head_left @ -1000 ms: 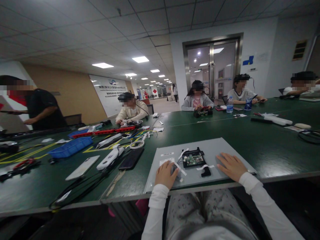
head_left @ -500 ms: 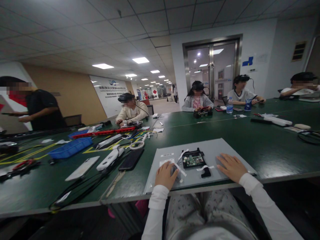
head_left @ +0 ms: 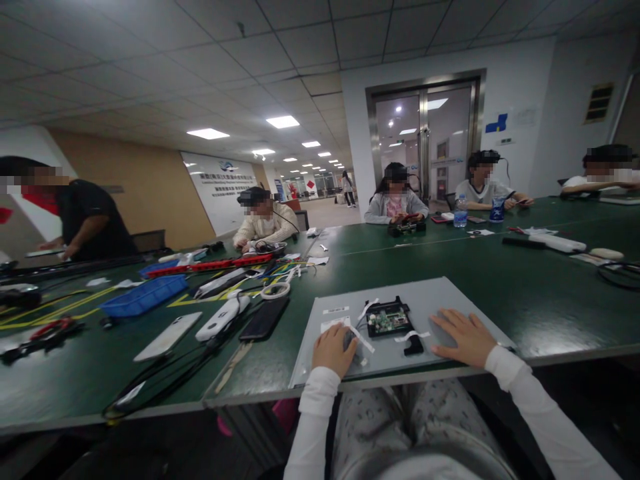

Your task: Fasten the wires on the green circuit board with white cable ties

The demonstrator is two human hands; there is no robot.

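Note:
A flat grey panel (head_left: 420, 293) lies on the table's front edge. On it, near the middle, sit a green circuit board (head_left: 387, 322) in a black frame, strips of white tape (head_left: 419, 337) and a small black part (head_left: 414, 345). My left hand (head_left: 334, 350) rests on the panel's left side, fingers slightly bent and thumb apart, beside a small dark piece (head_left: 349, 338) partly hidden by it. On the right side of the panel my right hand (head_left: 465, 339) lies with its fingers spread, holding nothing.
To the left lie a black phone (head_left: 265, 319), a white phone (head_left: 169, 337), a white power strip (head_left: 223, 318) with black cables and a blue tray (head_left: 145, 297). Several people sit or stand around the green table (head_left: 370, 250). A water bottle (head_left: 461, 212) stands across it.
My right hand has slid slightly toward the panel's front edge, its fingers spread wider. The left hand stays almost in place. At far left, a standing person has lowered their arms.

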